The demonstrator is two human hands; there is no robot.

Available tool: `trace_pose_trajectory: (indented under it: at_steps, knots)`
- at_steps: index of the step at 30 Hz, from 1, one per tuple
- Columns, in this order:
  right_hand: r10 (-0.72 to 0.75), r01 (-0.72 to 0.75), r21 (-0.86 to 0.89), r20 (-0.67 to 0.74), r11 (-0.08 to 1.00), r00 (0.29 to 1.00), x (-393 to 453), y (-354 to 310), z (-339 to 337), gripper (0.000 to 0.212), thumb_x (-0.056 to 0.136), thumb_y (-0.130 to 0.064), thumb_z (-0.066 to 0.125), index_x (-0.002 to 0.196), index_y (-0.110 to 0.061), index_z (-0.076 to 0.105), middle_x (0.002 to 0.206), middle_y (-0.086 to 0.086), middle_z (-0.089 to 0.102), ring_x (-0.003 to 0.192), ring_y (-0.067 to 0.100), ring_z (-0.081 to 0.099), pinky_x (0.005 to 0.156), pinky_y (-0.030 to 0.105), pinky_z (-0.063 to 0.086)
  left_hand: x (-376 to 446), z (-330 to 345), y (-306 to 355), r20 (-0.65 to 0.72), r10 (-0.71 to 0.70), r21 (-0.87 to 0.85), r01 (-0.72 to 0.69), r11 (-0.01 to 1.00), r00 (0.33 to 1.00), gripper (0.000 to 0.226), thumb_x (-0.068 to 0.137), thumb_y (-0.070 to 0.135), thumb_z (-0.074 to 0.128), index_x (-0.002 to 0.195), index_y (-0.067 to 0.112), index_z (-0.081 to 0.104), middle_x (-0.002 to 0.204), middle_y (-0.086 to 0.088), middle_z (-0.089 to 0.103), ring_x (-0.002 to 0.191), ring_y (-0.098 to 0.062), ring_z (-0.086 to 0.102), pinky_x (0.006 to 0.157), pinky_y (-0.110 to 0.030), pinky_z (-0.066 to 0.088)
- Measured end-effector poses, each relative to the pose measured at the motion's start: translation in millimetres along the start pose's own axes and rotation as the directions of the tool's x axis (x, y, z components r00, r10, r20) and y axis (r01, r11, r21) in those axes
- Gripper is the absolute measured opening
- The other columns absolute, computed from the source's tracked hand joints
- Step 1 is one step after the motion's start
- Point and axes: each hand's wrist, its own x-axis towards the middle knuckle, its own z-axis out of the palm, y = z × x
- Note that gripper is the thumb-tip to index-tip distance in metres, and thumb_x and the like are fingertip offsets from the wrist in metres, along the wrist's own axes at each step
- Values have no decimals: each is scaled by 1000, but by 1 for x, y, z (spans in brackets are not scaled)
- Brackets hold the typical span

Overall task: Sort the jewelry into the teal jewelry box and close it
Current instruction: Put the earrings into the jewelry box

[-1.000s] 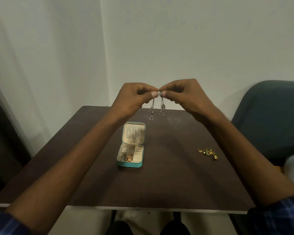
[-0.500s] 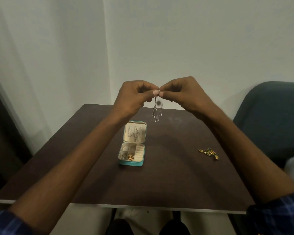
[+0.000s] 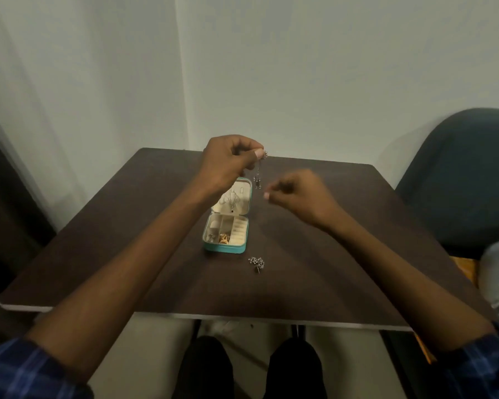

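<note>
The left hand [image 3: 228, 162] pinches a silver drop earring [image 3: 258, 172] dangling above the open teal jewelry box [image 3: 226, 226] mid-table [image 3: 343, 240]. The right hand [image 3: 297, 194] hovers beside it, fingers loosely curled, holding nothing. Another silver earring [image 3: 257, 262] lies just beside the box's near right corner.

table [image 3: 329, 254]: dark wood-look, matt
jewelry box [image 3: 224, 249]: teal shell, cream lining, looks soft
earring [image 3: 257, 262]: silvery metal, sparkly

Dark table [image 3: 329, 254] — open teal jewelry box [image 3: 224, 249], silver earring [image 3: 257, 262] beside.
</note>
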Motion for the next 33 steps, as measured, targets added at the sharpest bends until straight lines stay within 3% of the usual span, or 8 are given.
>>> trace_pose_trajectory:
  at_steps: [2,4,7,15,22,25,28,33]
  knots:
    - [22,-11,-78,141,997,990,-19,18,25,14,84,-19,68,94,-12,74,89,0,73,70,4,60,60,6,42,-2,2,-8,10,-32,-1,32,999,999,6,86,12,65,90,9,68,77,-2,66,61,-2,57,54,-15,47]
    - [54,-20,-157,215,987,975,-31,34,45,14,84,-21,67,95,-14,73,93,1,73,71,3,56,62,13,42,-3,3,-15,22,-52,-3,52,999,998,6,86,11,64,90,9,68,75,-1,65,60,-1,57,54,-15,46]
    - [64,13,-249,298,968,952,-39,46,62,16,84,-25,65,97,-17,71,92,1,71,78,13,62,68,27,47,-5,6,-22,47,-68,-8,69,998,997,3,86,11,64,87,13,67,76,-1,66,62,-3,56,53,-13,45]
    - [131,92,-440,450,893,883,-41,46,89,27,86,-38,61,103,-18,66,98,2,66,92,18,59,70,28,43,-9,5,-35,50,-85,19,84,996,995,4,86,15,65,85,18,67,77,2,67,64,-5,57,54,-15,45]
    - [95,75,-373,418,925,904,-41,49,90,18,92,-22,51,94,-15,67,91,4,66,81,18,59,66,27,42,-13,4,-35,40,-95,5,95,995,995,3,86,13,65,86,15,67,76,1,66,63,-6,56,51,-13,44]
    - [85,0,-260,317,966,945,-39,54,82,14,89,-17,53,89,-14,66,84,0,68,76,17,61,71,34,50,-14,2,-35,47,-90,12,90,996,995,3,86,14,64,86,16,66,75,3,65,64,-6,56,52,-14,45]
    - [70,-26,-211,203,977,977,-35,54,66,15,90,-8,48,89,-15,61,75,-12,59,67,7,56,68,26,45,-14,3,-33,61,-97,7,97,995,993,5,88,12,61,86,15,64,73,3,63,64,-7,55,52,-15,44]
    - [40,-37,-23,166,999,985,-25,39,36,7,91,-15,57,85,-20,56,77,-5,62,67,8,56,64,24,45,-14,3,-27,86,-92,15,91,996,992,9,90,13,58,84,19,61,77,2,61,67,-6,55,54,-16,44]
